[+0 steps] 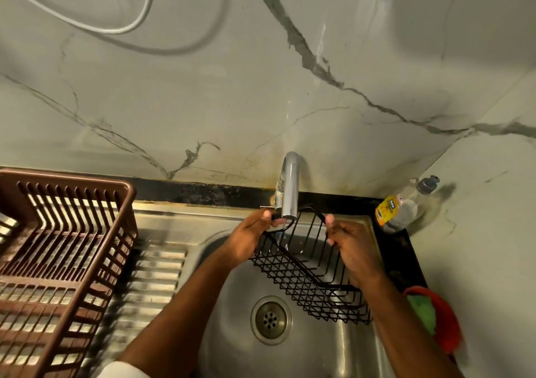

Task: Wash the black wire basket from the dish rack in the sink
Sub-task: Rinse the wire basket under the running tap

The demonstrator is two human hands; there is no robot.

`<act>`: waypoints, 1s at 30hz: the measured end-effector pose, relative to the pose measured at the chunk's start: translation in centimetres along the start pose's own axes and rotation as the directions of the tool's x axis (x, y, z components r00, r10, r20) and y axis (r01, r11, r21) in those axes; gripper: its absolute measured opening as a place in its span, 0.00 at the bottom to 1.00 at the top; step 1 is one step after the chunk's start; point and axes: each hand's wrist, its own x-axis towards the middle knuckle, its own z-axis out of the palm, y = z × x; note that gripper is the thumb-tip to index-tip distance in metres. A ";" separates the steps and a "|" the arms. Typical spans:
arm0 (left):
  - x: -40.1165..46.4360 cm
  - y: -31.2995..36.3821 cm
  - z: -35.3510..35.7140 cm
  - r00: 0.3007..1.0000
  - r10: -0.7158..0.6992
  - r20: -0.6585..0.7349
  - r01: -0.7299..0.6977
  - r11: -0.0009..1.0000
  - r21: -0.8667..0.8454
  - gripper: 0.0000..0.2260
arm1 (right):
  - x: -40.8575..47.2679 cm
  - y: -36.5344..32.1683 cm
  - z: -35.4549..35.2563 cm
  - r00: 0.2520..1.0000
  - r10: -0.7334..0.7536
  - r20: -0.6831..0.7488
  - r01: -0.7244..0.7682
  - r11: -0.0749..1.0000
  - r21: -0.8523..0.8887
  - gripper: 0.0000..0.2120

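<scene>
The black wire basket [304, 273] hangs tilted over the steel sink [220, 334], right under the spout of the grey tap [290, 186]. A thin stream of water falls from the spout into it. My left hand [249, 238] grips the basket's far left rim beside the spout. My right hand [351, 247] grips the right rim, fingers curled over the wire. The brown plastic dish rack [58, 250] stands on the drainboard at the left.
The round drain [271, 319] lies in the sink bottom below the basket. A dish soap bottle [403, 206] leans in the back right corner. A red holder with a green sponge [432, 319] sits on the right edge. The marble wall rises behind.
</scene>
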 end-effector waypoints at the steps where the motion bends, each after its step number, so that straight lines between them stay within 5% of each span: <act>1: 0.2 0.2 0.1 1.000 -0.004 0.002 0.004 0.999 0.044 0.16 | -0.2 0.0 0.1 1.000 0.006 -0.021 -0.005 1.000 0.009 0.27; 6: 1.3 1.6 0.3 0.999 0.021 0.050 -0.033 0.969 0.246 0.18 | -0.6 0.2 0.2 0.995 -0.018 -0.100 0.018 1.000 -0.002 0.27; 10: 1.0 3.6 2.9 0.983 0.057 0.173 -0.069 0.995 0.066 0.19 | -0.4 1.4 2.3 0.997 -0.079 -0.008 0.076 0.977 -0.197 0.33; 13: 1.0 4.3 4.3 0.980 0.145 0.137 -0.160 0.981 0.106 0.20 | -0.5 1.6 2.8 0.999 -0.032 -0.014 0.030 0.997 -0.078 0.30; 18: 1.4 1.6 0.5 0.995 -0.068 0.069 0.054 0.983 0.177 0.19 | -0.5 0.6 0.3 0.999 0.046 -0.019 -0.044 0.996 0.076 0.25; 24: -0.6 -0.1 -0.7 0.999 -0.011 -0.040 0.004 0.987 -0.162 0.22 | 0.9 0.5 -0.8 0.954 0.288 0.078 -0.298 0.916 0.268 0.22; 27: -2.0 -1.5 0.3 0.985 -0.139 -0.103 0.090 0.919 -0.384 0.25 | 1.1 0.9 -0.4 0.894 0.411 0.178 -0.447 0.809 0.380 0.22; 30: -3.3 -2.5 1.9 0.953 -0.284 -0.107 0.175 0.802 -0.571 0.27 | 1.4 2.5 0.5 0.819 0.529 0.224 -0.574 0.771 0.276 0.23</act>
